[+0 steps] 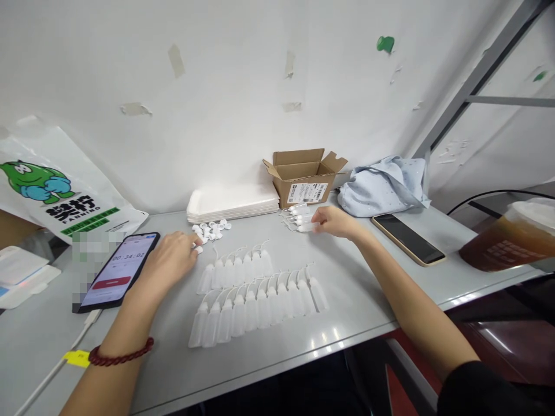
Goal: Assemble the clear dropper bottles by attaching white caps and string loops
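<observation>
My left hand (171, 257) is at the edge of a small heap of white caps (212, 230), its fingers bent together and the tips closed on a cap (198, 249). Farther right, my right hand (335, 222) pinches the end of a small translucent plastic bottle (307, 227). That bottle lies on its side in a little group of similar ones with thin bent tubes at their tips. Between my hands and nearer to me, more such bottles lie in two rows, a back row (236, 271) and a longer front row (260, 306).
Behind stand a stack of white trays (234, 203) and an open cardboard box (303, 182). A lit phone (121, 268) with a cable lies left, by a printed bag (56, 185). At right are a blue cloth bag (381, 188), another phone (407, 238) and a drink cup (511, 240).
</observation>
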Motion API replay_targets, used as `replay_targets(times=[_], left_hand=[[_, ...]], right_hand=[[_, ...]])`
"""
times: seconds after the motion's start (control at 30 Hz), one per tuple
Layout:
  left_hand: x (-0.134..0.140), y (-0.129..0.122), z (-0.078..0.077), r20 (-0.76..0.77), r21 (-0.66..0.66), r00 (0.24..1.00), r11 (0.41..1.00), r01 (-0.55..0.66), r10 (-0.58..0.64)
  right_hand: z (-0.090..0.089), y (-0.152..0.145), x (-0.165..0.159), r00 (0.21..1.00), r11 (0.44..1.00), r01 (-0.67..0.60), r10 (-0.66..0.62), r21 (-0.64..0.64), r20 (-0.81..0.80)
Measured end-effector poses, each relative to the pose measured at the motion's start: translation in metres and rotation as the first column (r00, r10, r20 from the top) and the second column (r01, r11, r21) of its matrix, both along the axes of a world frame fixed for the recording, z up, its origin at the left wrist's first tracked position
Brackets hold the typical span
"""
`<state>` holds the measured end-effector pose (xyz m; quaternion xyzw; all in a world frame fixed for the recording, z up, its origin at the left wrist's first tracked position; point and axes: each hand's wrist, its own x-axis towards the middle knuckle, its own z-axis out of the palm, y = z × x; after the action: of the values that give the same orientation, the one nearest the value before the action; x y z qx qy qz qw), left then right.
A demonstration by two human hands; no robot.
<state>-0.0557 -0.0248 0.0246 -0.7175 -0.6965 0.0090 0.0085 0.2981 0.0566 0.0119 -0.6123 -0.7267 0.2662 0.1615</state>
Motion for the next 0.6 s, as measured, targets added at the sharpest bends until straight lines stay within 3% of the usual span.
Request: replay_targets(times=[0.3, 0.6], left_hand=[[-0.005, 0.002, -0.002, 0.088, -0.041, 0.995, 0.998, 0.055, -0.051], [-0.006, 0.009, -0.011, 0.097, -0.056, 0.995, 0.998, 0.029, -0.024]], right_hand=[[-0.008, 0.001, -0.007, 0.961, 0.988, 0.043, -0.081, 0.147, 0.263], [-0.01, -0.003, -0.016, 0.936, 0.978, 0.023, -0.094, 0.206, 0.339]])
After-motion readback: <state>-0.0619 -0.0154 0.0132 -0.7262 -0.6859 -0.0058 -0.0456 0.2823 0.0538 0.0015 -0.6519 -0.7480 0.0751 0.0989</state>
